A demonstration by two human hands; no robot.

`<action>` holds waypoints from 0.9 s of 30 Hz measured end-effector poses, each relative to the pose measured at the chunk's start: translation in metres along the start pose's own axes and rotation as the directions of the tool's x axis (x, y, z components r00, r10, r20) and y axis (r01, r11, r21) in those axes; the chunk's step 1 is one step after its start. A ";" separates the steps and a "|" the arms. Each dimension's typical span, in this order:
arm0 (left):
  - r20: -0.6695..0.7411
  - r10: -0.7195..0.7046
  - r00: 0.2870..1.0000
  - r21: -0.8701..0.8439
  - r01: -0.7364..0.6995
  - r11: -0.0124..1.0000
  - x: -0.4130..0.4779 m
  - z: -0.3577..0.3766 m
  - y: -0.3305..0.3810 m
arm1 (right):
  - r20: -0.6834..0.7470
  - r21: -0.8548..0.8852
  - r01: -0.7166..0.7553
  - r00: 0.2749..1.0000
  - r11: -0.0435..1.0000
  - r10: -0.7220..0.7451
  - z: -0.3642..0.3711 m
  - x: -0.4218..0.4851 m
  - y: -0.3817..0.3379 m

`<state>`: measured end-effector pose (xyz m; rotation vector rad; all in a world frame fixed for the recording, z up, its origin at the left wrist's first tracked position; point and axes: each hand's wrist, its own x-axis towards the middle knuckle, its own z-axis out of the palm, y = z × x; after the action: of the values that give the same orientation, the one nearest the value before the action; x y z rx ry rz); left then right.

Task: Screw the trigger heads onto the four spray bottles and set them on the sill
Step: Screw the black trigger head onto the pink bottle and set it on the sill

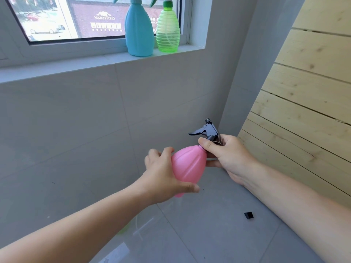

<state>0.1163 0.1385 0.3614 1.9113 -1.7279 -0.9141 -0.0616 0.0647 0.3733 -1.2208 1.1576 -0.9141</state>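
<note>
One pink bottle (187,168) in two hands, two bottles on sill (57,70)

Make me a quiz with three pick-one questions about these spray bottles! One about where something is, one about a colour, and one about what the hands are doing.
1. Where does the blue spray bottle stand?
A. on the floor
B. on the window sill
C. in a hand

2. What colour is the trigger head on the pink spray bottle?
A. black
B. white
C. yellow

3. How is the pink bottle held?
A. lying on the floor
B. one hand only
C. both hands

Answers:
1 B: it stands on the window sill beside the green spray bottle.
2 A: the head at its neck is black.
3 C: the left hand wraps the body and the right hand grips the neck.
</note>
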 end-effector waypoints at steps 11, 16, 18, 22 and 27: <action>0.181 -0.031 0.983 -0.266 0.079 0.961 0.004 -0.008 -0.010 | 0.057 -0.056 0.047 0.997 0.997 -0.044 -0.002 -0.005 0.001; 0.302 0.019 0.953 -0.449 0.125 0.885 0.005 -0.004 -0.004 | 0.069 -0.054 0.065 0.996 0.996 -0.061 0.003 -0.005 -0.002; 0.405 0.045 0.913 -0.483 0.172 0.858 0.003 -0.009 -0.006 | 0.098 -0.054 0.060 0.994 0.997 -0.054 0.005 -0.008 -0.001; 0.308 0.044 0.950 -0.418 0.093 0.904 0.006 -0.009 -0.013 | 0.104 -0.016 0.070 0.992 0.997 -0.068 0.009 -0.011 0.000; 0.181 -0.022 0.983 -0.249 0.068 0.966 0.011 -0.002 -0.009 | 0.034 0.002 0.128 0.991 0.992 -0.128 0.009 -0.005 -0.003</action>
<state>0.1239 0.1289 0.3544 1.7520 -1.5766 -1.2909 -0.0535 0.0707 0.3764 -1.3179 1.0621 -0.9845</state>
